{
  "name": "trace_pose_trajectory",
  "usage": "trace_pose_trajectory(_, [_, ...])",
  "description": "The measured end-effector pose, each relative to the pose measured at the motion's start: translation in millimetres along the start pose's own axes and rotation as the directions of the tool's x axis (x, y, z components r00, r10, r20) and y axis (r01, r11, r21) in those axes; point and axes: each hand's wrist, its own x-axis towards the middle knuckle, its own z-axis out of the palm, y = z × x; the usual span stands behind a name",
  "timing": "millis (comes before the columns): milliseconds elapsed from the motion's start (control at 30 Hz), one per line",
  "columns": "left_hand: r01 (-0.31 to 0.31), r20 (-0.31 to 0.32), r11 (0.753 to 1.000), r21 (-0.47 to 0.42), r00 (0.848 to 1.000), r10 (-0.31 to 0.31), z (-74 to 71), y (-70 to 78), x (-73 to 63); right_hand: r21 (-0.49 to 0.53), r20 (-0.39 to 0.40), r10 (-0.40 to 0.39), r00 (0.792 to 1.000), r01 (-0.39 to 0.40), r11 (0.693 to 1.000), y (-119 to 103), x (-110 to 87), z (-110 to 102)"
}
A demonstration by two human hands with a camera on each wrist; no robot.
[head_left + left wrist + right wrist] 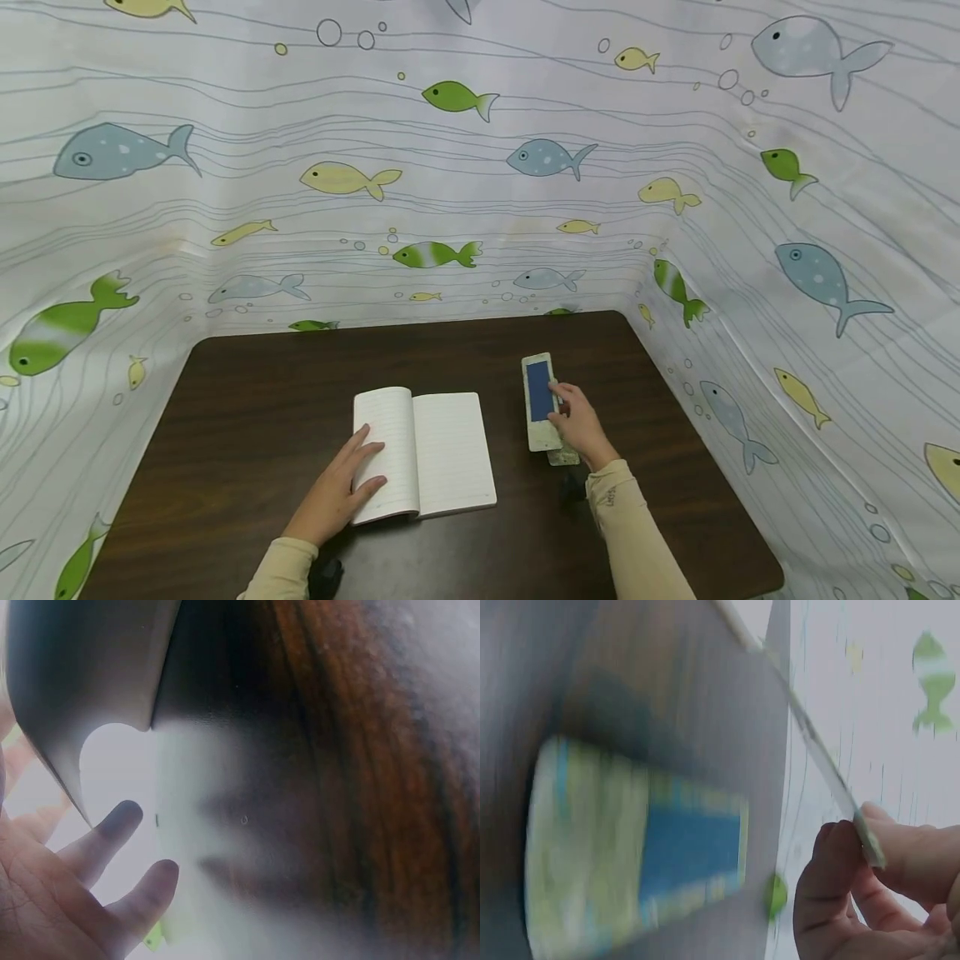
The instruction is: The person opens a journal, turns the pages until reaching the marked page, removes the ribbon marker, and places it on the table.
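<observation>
An open notebook (453,454) with lined pages lies on the dark table. My left hand (336,492) rests on its left page, fingers spread and nearly straight. In the left wrist view, extended fingers (146,896) show beside a dark curved edge, and the contact is blurred. To the right of the notebook, my right hand (577,421) pinches a long pale card (542,435) with a blue panel by its side edge. The right wrist view shows this raised card (817,746) nearly edge-on. Beneath it, a second patterned card (592,847), also with a blue panel, lies on the table.
The brown wood-grain table (262,400) has rounded corners. White fabric printed with fish (480,183) stands around its back and sides. A dark object (573,486) sits at the right wrist, and another dark object (326,577) at the left wrist.
</observation>
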Motion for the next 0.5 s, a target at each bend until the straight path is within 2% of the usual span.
trace_pose_trajectory(233, [-0.002,0.0,1.0,-0.004,1.0,0.002,-0.3,-2.6,-0.8,-0.07,-0.018,0.053,0.998,-0.054,0.996,44.7,9.1,-46.4])
trace_pose_trajectory(367, [0.002,-0.002,1.0,-0.007,1.0,-0.002,-0.2,-3.5,-1.8,-0.113,0.001,0.095,0.996,-0.094,0.989,71.0,10.1,-60.0])
trace_pose_trajectory(500, [0.012,0.002,1.0,-0.007,1.0,-0.012,-0.4,-4.2,-2.7,-0.219,-0.009,0.109,0.994,-0.108,0.97,88.0,12.0,-65.9])
